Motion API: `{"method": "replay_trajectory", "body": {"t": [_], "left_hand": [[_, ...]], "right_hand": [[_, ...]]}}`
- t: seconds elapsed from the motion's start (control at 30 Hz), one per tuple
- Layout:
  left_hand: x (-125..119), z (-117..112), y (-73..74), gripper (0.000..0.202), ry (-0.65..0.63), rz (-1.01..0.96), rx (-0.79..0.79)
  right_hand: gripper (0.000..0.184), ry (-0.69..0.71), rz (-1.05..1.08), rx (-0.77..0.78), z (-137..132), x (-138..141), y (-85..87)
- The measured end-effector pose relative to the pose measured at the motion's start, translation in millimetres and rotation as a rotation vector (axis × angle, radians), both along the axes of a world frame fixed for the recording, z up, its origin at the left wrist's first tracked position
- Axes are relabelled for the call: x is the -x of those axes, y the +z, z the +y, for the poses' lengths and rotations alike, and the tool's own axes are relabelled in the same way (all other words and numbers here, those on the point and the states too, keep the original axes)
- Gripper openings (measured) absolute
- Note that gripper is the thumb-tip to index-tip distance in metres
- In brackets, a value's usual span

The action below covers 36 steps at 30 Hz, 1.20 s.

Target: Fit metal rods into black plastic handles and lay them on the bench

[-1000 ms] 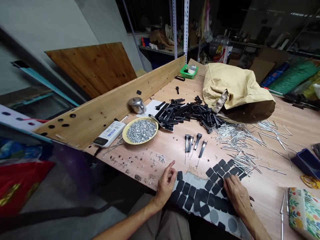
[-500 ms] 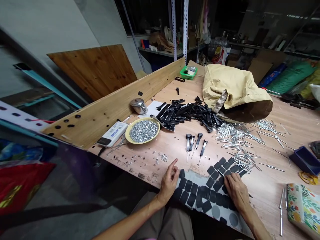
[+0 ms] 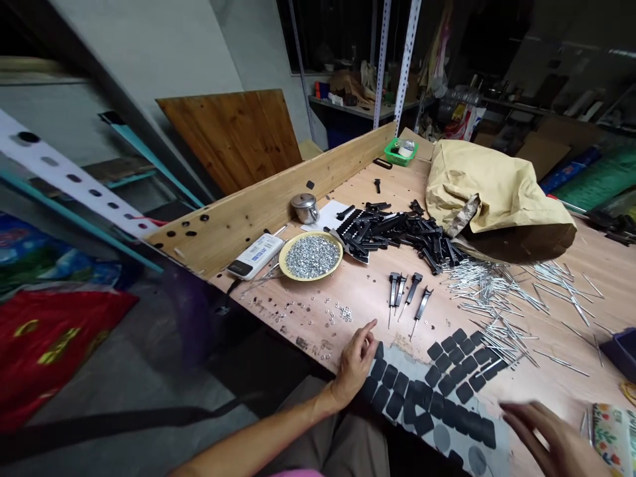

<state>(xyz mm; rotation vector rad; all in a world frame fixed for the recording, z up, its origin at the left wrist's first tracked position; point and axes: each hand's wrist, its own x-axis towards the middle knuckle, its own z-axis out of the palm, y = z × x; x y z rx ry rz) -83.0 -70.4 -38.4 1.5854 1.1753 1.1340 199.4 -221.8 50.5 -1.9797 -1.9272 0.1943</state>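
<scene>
My left hand [image 3: 355, 366] rests at the near left edge of a white backing sheet of black rubber pads [image 3: 447, 391], with its fingers loosely curled and the index finger raised. It holds nothing that I can see. My right hand [image 3: 546, 434] is blurred, with its fingers apart, over the bare bench just right of the sheet. Steel pins [image 3: 497, 298] lie scattered beyond the sheet. Several black-handled assembled parts [image 3: 407, 295] stand in a row on the bench above it, and a heap of black plastic parts [image 3: 392, 232] lies further back.
A yellow plate of small steel washers [image 3: 311, 257] and a white power bank [image 3: 254, 256] sit at the left, by a raised wooden board [image 3: 268, 205]. A paper sack [image 3: 497, 199] lies at the back. A blue box [image 3: 621, 351] and a floral tin [image 3: 613, 434] stand at the right.
My right hand has lifted off the pad sheet and moved right, towards the bench's bare wood. My left hand stays by the sheet's edge. The whole view has swung, shifting the bench rightward in the picture.
</scene>
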Motion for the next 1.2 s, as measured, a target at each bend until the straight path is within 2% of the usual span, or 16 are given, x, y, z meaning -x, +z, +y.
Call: {"method": "replay_trajectory", "body": {"t": [0.07, 0.17, 0.23, 0.3, 0.43, 0.63, 0.77, 0.87, 0.97, 1.1, 1.17, 1.2], "left_hand": [[-10, 7, 13.2, 0.031, -0.064, 0.072, -0.120], [-34, 27, 30.0, 0.036, -0.200, 0.304, -0.326], [-51, 44, 34.0, 0.034, -0.322, 0.520, -0.471], [-64, 59, 31.4, 0.022, -0.463, 0.684, -0.583], [-74, 75, 18.9, 0.013, -0.608, 0.836, -0.711], [-73, 84, 14.4, 0.015, -0.703, 0.803, -0.827], [-82, 91, 13.0, 0.014, -0.751, 0.698, -0.874], [-94, 94, 15.7, 0.016, -0.764, 0.559, -0.863], [-105, 88, 31.4, 0.023, -0.742, 0.381, -0.847], [-110, 59, 67.9, 0.026, -0.707, 0.162, -0.791], [-106, 39, 83.0, 0.027, -0.681, 0.080, -0.619], [-104, 30, 88.2, 0.027, -0.654, 0.039, -0.474]], "right_hand": [[0.038, 0.012, 0.002, -0.047, 58, 17, -3.4], [0.044, 0.044, -0.114, -0.073, 124, 39, -31.8], [0.043, 0.050, -0.180, -0.085, 147, 44, -54.2], [0.040, 0.060, -0.198, -0.091, 156, 43, -69.7], [0.032, 0.105, -0.165, -0.084, 158, 40, -76.6], [0.031, 0.074, -0.032, -0.096, 156, 42, -73.9], [0.035, -0.107, 0.119, -0.164, 143, 31, -63.4], [0.033, -0.410, 0.425, -0.224, 123, 28, -48.6], [0.035, -0.675, 0.786, -0.305, 103, 37, -33.4], [0.035, -0.804, 1.000, -0.473, 88, 58, -16.4], [0.034, -0.806, 1.039, -0.585, 86, 67, -8.6], [0.033, -0.796, 1.054, -0.630, 85, 71, -4.9]]}}
